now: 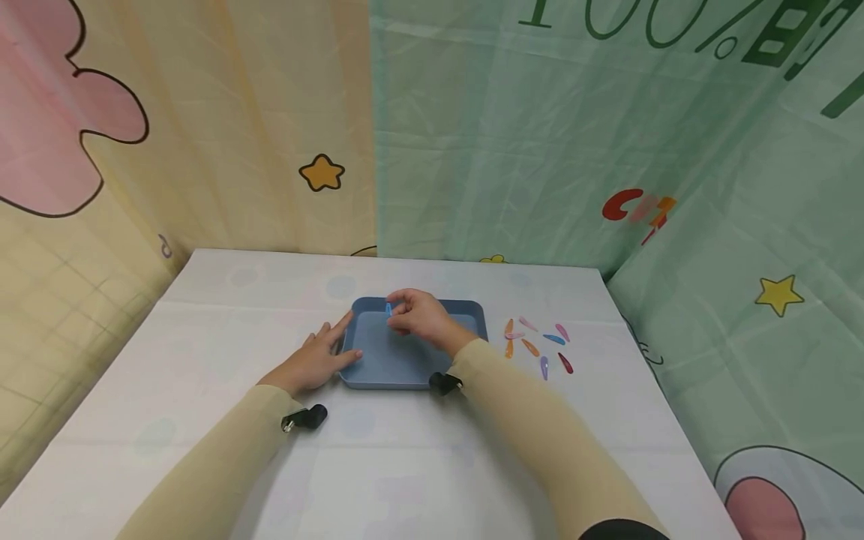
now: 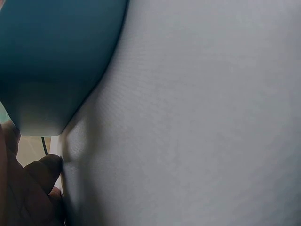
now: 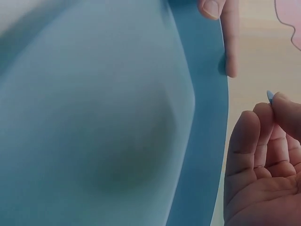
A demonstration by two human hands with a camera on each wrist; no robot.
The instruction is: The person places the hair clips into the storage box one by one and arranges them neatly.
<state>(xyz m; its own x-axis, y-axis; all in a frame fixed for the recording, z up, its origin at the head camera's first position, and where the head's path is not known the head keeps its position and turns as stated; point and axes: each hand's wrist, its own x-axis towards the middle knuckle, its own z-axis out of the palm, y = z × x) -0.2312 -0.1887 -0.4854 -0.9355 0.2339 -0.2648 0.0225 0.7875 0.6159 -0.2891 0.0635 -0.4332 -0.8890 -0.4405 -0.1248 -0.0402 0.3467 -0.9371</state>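
A shallow blue-grey tray point(image 1: 388, 367) lies on the white-covered table. Above its far left part, my right hand point(image 1: 424, 321) pinches a small blue hair clip point(image 1: 388, 309) between thumb and fingertip. In the right wrist view only the tip of that blue clip point(image 3: 269, 96) pokes out of the pinch. My left hand point(image 1: 316, 360) rests at the tray's left side, fingers spread and fairly straight along the edge, thumb over the rim. The tray's side wall point(image 2: 56, 61) fills the upper left of the left wrist view. No clips show on the tray's visible floor.
Right of the tray lie several loose snap hair clips: orange point(image 1: 530, 347), pink point(image 1: 562, 331), blue point(image 1: 554, 340), purple point(image 1: 544, 367) and dark red point(image 1: 565, 363). Patterned curtains point(image 1: 472, 150) hang behind the table and at both sides.
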